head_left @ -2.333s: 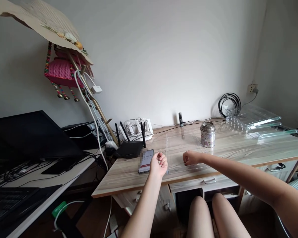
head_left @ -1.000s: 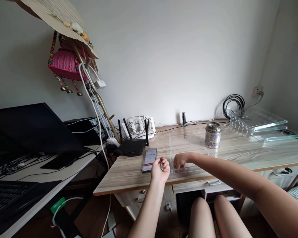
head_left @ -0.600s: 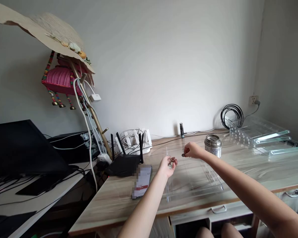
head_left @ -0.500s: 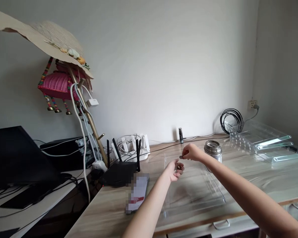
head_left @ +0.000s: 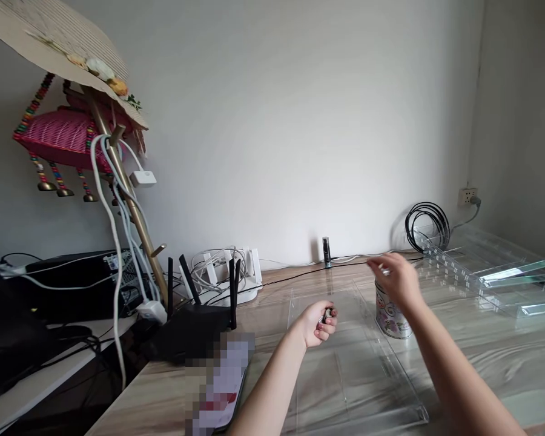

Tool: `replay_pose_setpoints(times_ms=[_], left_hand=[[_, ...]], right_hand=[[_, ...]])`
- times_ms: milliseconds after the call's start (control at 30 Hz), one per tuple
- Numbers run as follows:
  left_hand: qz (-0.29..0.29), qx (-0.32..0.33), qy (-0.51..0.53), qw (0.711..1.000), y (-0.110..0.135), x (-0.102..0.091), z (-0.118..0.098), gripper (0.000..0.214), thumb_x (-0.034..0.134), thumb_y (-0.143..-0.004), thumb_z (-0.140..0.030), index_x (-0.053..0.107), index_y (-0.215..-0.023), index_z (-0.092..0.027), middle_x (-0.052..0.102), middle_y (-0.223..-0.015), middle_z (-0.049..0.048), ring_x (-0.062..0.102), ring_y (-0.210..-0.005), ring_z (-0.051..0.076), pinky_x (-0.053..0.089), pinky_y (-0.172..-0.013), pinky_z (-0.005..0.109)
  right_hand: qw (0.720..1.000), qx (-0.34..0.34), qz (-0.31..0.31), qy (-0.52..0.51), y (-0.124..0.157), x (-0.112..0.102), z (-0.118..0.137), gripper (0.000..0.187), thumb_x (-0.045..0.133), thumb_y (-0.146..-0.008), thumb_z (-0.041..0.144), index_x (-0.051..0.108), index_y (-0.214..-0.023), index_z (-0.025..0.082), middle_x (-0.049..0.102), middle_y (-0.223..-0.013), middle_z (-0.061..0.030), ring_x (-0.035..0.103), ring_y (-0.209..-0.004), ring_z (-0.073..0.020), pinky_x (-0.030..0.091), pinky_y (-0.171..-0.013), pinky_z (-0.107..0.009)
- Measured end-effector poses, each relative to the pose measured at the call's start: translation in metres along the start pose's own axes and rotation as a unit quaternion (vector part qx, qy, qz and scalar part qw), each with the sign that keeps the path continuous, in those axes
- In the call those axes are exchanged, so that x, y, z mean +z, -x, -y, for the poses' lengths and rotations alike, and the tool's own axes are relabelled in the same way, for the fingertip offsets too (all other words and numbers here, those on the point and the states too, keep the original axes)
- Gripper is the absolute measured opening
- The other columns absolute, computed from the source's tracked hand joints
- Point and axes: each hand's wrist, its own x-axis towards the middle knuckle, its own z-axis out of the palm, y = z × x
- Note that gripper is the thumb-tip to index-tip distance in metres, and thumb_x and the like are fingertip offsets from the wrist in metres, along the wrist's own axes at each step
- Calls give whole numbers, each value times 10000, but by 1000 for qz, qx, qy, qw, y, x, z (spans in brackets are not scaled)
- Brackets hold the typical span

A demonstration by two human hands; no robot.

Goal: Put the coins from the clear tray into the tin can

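My left hand [head_left: 318, 324] is curled palm up around some coins [head_left: 327, 313], which peek out between thumb and fingers. It hovers over a clear plastic panel [head_left: 358, 375] lying on the table. Over a round floral-patterned tin [head_left: 393, 320], my right hand [head_left: 396, 280] is closed in a pinch. A small dark coin [head_left: 371, 261] seems to stick out at its fingertips, seen edge-on and not sharp. The hand hides most of the tin's lid.
A blurred-out phone [head_left: 224, 384] and a black router [head_left: 195, 330] lie left of my left hand. A small dark bottle [head_left: 327, 251] stands by the wall. Clear plastic trays [head_left: 495, 284] and coiled black cable [head_left: 427, 227] are at right. A coat stand [head_left: 131, 200] leans at left.
My right hand has moved from beside my left hand to the right, over the tin. The left hand's fingers have curled in more around the coins. The camera view has shifted slightly.
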Motion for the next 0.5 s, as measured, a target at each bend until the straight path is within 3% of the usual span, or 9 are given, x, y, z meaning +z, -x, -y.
replay_pose_setpoints(times_ms=[67, 133, 333, 500], left_hand=[[-6, 4, -6, 1000, 0, 1, 0, 110, 440, -685, -238, 397, -623, -158, 284, -499, -59, 186, -328, 14, 16, -295, 119], [-21, 16, -8, 1000, 0, 2, 0, 89, 441, -660, -229, 393, -630, -160, 293, -516, -54, 202, -342, 16, 25, -302, 123], [-104, 97, -95, 985, 0, 9, 5, 82, 507, -652, -182, 443, -663, -132, 342, -560, -46, 233, -381, 0, 44, -342, 137], [-151, 177, -191, 954, -4, 10, 9, 218, 618, -627, -276, 546, -702, -84, 371, -577, -39, 212, -395, -14, 39, -363, 165]], right_hand=[[995, 51, -58, 63, -4, -10, -19, 287, 412, -762, 399, 617, -735, 201, 596, -786, -55, 483, -784, -183, 346, -651, -274], [987, 91, -67, 112, -6, -13, -35, 275, 433, -729, 403, 620, -693, 205, 595, -797, -49, 472, -811, -197, 340, -623, -278], [971, 157, 54, 171, -5, -5, -54, 220, 492, -623, 379, 635, -620, 212, 599, -765, -44, 481, -775, -203, 333, -610, -280], [967, 164, 60, 187, -4, -7, -53, 218, 508, -620, 414, 634, -638, 237, 599, -792, -43, 487, -759, -223, 325, -613, -309]])
